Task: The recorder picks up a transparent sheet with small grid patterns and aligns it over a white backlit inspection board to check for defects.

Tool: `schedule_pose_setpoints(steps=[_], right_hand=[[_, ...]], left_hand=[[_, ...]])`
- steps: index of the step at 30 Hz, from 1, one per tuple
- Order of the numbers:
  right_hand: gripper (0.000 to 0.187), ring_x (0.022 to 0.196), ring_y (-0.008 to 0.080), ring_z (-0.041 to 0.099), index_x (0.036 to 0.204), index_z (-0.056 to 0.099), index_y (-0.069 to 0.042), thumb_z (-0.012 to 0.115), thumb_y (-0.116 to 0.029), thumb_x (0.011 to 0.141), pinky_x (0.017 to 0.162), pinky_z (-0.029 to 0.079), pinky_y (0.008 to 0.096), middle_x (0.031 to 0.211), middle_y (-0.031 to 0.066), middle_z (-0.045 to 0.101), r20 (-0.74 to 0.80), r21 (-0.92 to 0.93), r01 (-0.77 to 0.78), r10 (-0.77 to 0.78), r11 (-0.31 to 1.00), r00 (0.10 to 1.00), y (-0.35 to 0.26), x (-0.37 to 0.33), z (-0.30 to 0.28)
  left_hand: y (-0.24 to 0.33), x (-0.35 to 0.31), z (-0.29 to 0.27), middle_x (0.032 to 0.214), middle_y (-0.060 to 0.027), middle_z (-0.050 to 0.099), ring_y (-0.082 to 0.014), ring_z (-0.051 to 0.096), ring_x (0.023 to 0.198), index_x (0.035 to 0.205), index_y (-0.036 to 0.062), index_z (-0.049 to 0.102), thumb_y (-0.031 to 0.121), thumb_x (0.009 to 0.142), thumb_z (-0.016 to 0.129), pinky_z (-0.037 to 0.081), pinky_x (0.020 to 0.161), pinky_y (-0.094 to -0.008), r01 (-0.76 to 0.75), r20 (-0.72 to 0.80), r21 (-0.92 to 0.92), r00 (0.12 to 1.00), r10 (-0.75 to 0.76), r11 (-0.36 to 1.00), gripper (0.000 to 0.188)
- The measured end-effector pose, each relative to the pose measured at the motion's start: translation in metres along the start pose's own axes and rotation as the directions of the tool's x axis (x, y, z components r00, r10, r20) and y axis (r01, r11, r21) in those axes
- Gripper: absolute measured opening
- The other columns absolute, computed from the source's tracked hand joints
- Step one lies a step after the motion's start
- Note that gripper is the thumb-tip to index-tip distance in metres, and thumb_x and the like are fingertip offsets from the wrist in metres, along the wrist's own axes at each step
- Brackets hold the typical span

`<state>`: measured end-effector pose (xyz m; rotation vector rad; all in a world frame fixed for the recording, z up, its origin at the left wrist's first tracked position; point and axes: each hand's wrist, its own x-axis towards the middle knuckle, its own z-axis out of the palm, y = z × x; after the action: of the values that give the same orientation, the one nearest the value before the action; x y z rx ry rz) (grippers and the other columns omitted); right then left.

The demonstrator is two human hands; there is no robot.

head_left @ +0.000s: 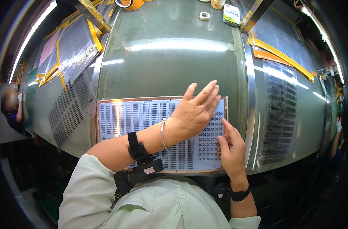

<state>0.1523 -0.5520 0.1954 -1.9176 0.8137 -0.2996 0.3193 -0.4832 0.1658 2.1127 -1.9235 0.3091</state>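
A person in a pale green shirt (158, 206) leans over a grey-green worktop (170, 72). At its near edge lies a flat white panel (135, 118) printed with rows of tiny dark parts, set in a thin copper-coloured frame.

The right hand (232, 147) rests on the panel's near right corner, fingers loosely curled, forefinger and thumb touching the surface; whether they pinch anything cannot be told. A black band circles that wrist.

The left hand (195, 110) crosses over from the left and lies palm down on the panel's right half, fingers straight and close together, tips reaching just past the far right corner. It grips nothing. A thin metal bangle (163, 133) and a black strap with a small box sit on that forearm. The two hands are near each other but apart.

To the right of the worktop, a perforated metal sheet (279, 110) lies beyond a steel rail. To the left lie more perforated sheets (69, 108) edged with yellow tape.

At the far edge stand a small tape roll (204, 15) and a white and green box (231, 14).
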Motion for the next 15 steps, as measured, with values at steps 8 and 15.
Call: schedule_pose_setpoints(steps=[8, 15], right_hand=[[0.049, 0.062, 0.0069, 0.050, 0.129, 0.047, -0.002, 0.054, 0.007, 0.081, 0.056, 0.044, 0.0214, 0.080, 0.0031, 0.051, 0.112, 0.278, -0.193, 0.167, 0.941, 0.980, -0.006, 0.003, -0.008], [0.058, 0.062, 0.0061, 0.050, 0.135, 0.039, -0.003, 0.057, 0.005, 0.081, 0.057, 0.045, 0.0207, 0.074, 0.0016, 0.050, 0.124, 0.334, -0.205, 0.173, 0.920, 0.977, -0.015, 0.021, -0.004]], left_hand=[[-0.001, 0.007, -0.006, 0.120, -0.0155, 0.053, -0.0260, 0.038, 0.126, 0.108, -0.0053, 0.060, 0.010, 0.073, 0.056, 0.024, 0.106, -0.0493, -0.045, 0.015, -0.106, 0.999, 0.047, 0.993, 0.039], [-0.006, 0.005, -0.006, 0.127, -0.0148, 0.048, -0.0287, 0.038, 0.126, 0.113, 0.0049, 0.060, 0.010, 0.073, 0.059, 0.028, 0.104, -0.0502, 0.072, 0.000, -0.180, 0.997, -0.074, 0.981, 0.040]])
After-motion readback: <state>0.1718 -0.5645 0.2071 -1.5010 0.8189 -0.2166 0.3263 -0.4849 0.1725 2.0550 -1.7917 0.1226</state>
